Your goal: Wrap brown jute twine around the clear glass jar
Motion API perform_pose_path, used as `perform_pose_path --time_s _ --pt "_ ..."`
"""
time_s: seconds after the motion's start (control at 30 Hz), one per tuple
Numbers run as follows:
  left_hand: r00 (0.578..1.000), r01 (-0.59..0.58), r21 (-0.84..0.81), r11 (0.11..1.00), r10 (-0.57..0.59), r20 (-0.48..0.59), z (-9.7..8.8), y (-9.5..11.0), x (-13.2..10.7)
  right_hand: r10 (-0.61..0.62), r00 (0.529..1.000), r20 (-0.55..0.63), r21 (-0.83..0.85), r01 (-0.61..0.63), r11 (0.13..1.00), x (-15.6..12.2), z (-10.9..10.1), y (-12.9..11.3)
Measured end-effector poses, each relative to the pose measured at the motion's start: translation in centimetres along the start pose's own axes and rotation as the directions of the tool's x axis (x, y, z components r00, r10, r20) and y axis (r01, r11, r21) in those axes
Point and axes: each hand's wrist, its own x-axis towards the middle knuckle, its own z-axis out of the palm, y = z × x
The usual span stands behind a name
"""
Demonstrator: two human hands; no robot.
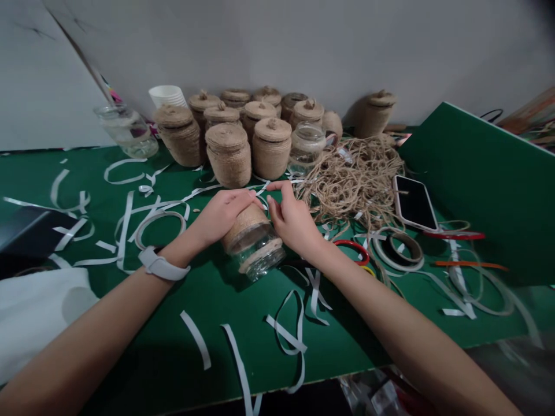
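A glass jar lies tilted on the green table, its far part wound in brown twine and its near part bare glass with a band of twine. My left hand is closed over the wrapped part. Just right of the jar, my right hand has its index finger stretched out and its thumb apart. The other fingers of that hand curl inward, and I see nothing held in them. A strip of white tape shows between the hands. Beyond them stand twine-wrapped lidded jars in a group.
A heap of loose twine lies right of centre, near a phone and tape rolls. Scissors with red handles lie by my right forearm. Bare glass jars and paper cups stand behind. White strips litter the table.
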Motion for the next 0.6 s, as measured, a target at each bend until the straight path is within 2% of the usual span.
perform_pose_path --time_s 0.1,0.23,0.43,0.6 --pt "0.999 -0.050 -0.036 0.998 0.050 0.004 -0.2 -0.3 -0.1 -0.022 0.999 0.025 0.154 0.018 0.988 0.2 -0.9 0.0" --pt "0.994 -0.101 -0.050 0.994 0.103 0.031 -0.4 -0.5 -0.2 -0.133 0.989 0.065 0.370 0.100 0.924 0.4 -2.6 0.3" --pt "0.993 -0.089 -0.105 0.991 0.096 0.064 -0.6 -0.5 -0.4 -0.255 0.955 0.151 0.527 0.140 0.838 0.6 -3.2 0.7" --pt "0.998 -0.054 -0.214 0.975 0.057 0.009 -0.3 -1.1 -0.5 -0.304 0.941 0.147 0.548 0.178 0.817 0.5 -3.1 0.5"
